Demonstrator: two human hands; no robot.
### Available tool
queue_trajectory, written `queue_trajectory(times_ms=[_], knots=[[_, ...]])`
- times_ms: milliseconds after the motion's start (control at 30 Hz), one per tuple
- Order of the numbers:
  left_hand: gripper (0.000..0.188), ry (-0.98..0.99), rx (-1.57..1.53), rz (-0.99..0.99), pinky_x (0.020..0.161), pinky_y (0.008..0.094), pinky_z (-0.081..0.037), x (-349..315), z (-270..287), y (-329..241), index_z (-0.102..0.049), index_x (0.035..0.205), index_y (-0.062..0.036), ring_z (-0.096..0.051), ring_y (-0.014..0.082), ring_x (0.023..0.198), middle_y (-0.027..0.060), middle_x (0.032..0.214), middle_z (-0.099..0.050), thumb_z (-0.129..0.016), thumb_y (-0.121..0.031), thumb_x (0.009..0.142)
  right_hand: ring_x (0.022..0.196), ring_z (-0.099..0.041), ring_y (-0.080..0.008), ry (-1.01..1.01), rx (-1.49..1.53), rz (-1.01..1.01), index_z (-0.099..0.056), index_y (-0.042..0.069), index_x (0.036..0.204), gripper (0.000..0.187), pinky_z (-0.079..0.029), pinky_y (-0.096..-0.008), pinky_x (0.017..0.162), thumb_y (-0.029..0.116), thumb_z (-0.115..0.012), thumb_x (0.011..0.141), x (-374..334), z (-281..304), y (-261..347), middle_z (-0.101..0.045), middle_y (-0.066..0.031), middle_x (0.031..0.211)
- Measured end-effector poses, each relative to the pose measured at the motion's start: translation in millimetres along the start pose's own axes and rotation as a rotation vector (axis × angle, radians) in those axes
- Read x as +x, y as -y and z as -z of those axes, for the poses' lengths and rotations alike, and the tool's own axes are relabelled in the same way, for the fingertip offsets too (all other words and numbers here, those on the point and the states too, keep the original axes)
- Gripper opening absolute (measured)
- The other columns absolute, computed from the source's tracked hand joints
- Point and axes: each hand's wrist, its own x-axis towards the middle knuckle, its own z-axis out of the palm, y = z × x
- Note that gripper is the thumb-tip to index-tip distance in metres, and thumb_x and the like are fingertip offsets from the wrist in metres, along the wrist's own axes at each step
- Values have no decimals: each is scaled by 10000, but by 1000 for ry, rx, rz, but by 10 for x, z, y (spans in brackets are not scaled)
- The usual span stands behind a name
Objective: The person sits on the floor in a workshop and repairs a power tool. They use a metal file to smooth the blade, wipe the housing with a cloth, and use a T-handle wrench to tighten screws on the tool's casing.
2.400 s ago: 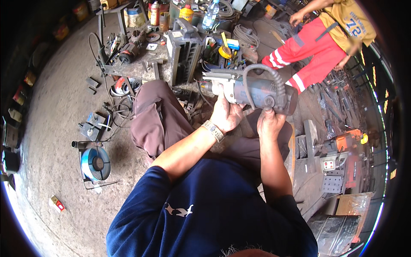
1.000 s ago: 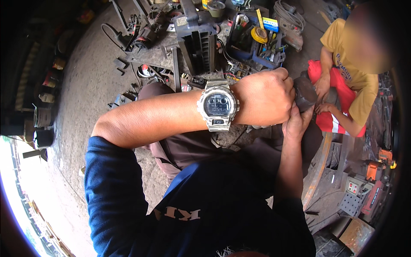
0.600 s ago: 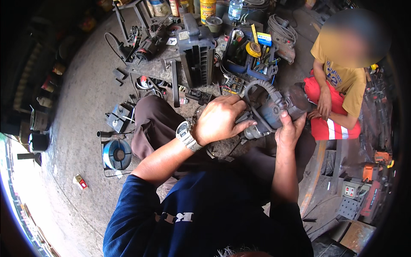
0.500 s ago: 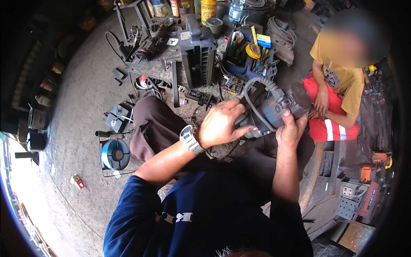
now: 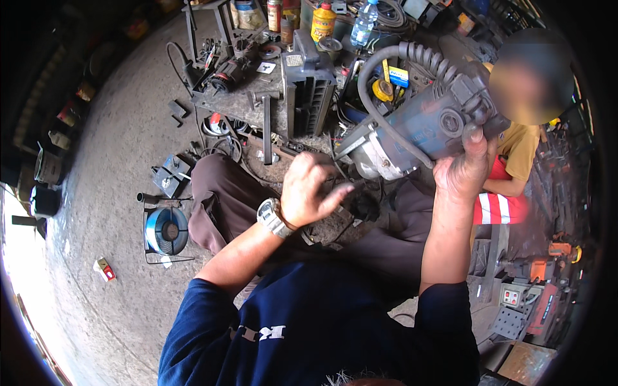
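Note:
My right hand (image 5: pixel 465 168) grips a bulky corded power tool (image 5: pixel 415 136) near its rear end, thumb pressed on the housing. The tool has a scuffed blue-grey cylindrical body and a silver metal head (image 5: pixel 374 157) pointing lower left. A thick dark cord with a ribbed sleeve (image 5: pixel 430 56) loops over it. My left hand (image 5: pixel 308 195), with a watch (image 5: pixel 273 217) at the wrist, hovers left of the metal head, apart from it. Its thumb stretches out, its fingers are loosely bent and slightly blurred, and nothing shows in them.
Ahead, a low workbench (image 5: pixel 239 106) carries a dark slotted casing (image 5: pixel 308 96), bottles, cables and a toolbox (image 5: pixel 353 109). A co-worker in a yellow shirt (image 5: pixel 520 151) sits at the right, partly behind the tool. A blue wire spool (image 5: pixel 166 230) stands on the floor at the left.
My right hand has raised the power tool nearer and to the right, so it looks larger. My left hand has come away from its metal head, moving left and down.

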Motion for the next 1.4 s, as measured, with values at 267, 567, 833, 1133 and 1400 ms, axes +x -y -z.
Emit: queue_trajectory(times_ms=[267,567,833,1133,1400], knots=[[561,117,-250,847,743,355,-541,-465,-123,-398,-630,1102,62,-663,221,838,138,940,-684,-896,-355,837,1187,-641,-264,18,156,-8,-517,-16,1419,764,-525,-427,1046,322,-850,820,129,-211,-233,-638,-120,1293],[425,2,-277,532,679,342,-520,-385,-123,-387,-646,886,-1,-640,269,724,132,802,-627,-936,-289,770,1179,-644,-274,-64,78,-80,-504,-34,1425,768,-529,-433,1045,306,-833,820,5,-333,-258,-626,-140,1301],[492,132,-974,1415,681,293,-516,-847,-369,-27,-678,1068,1,-630,112,775,71,920,-717,-739,-477,971,1178,-645,-290,29,-25,-93,-518,-26,1414,774,-535,-471,1046,318,-859,811,-88,-411,-326,-632,-138,1295],[302,-405,-761,1516,803,285,-539,-981,-413,237,-610,1256,2,-642,154,903,74,1061,-684,-651,-86,970,1157,-658,-294,43,-50,-134,-516,-38,1412,721,-545,-463,1031,288,-823,847,-226,-246,-475,-638,-151,1289],[588,-376,-707,891,818,335,-501,923,351,1492,-634,1210,61,-594,194,874,98,960,-664,-814,-394,884,1118,-661,-276,49,-174,-87,-557,-65,1357,675,-544,-442,998,286,-807,837,-341,-115,-483,-651,-160,1253]])
